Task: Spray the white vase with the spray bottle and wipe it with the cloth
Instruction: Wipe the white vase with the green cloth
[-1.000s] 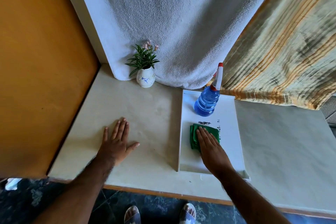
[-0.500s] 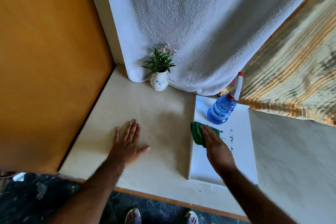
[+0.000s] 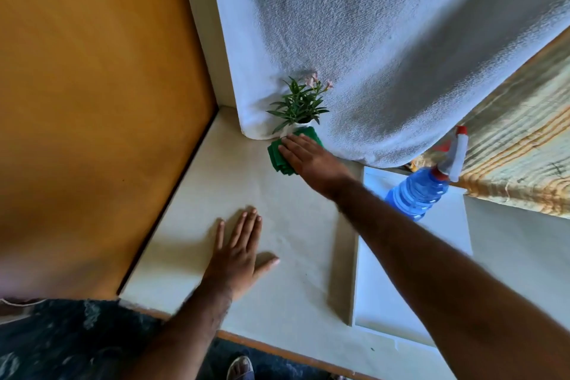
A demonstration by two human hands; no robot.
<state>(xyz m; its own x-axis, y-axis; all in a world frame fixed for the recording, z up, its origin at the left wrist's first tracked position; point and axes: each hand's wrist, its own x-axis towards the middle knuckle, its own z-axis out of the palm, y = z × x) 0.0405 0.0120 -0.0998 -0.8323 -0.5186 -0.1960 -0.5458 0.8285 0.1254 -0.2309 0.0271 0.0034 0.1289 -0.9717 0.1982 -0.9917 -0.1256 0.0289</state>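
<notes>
A small white vase (image 3: pixel 288 129) holding a green plant with pink flowers stands at the back of the counter against a hanging white towel. My right hand (image 3: pixel 311 157) presses a folded green cloth (image 3: pixel 279 157) against the vase's front, so most of the vase is hidden. My left hand (image 3: pixel 239 253) lies flat on the counter, palm down, fingers spread, holding nothing. The blue spray bottle (image 3: pixel 416 191) with a white and red trigger head stands on a white board at the right, beyond my right forearm.
The white board (image 3: pixel 385 302) lies on the pale stone counter (image 3: pixel 277 225) at the right. An orange wall (image 3: pixel 92 102) borders the counter on the left. A white towel (image 3: pixel 385 55) and a striped curtain (image 3: pixel 524 148) hang behind. Sandalled feet show below the counter edge.
My right hand has carried the green cloth off the white board, up and to the left, onto the vase. My left hand has stayed flat on the counter. The camera tilted.
</notes>
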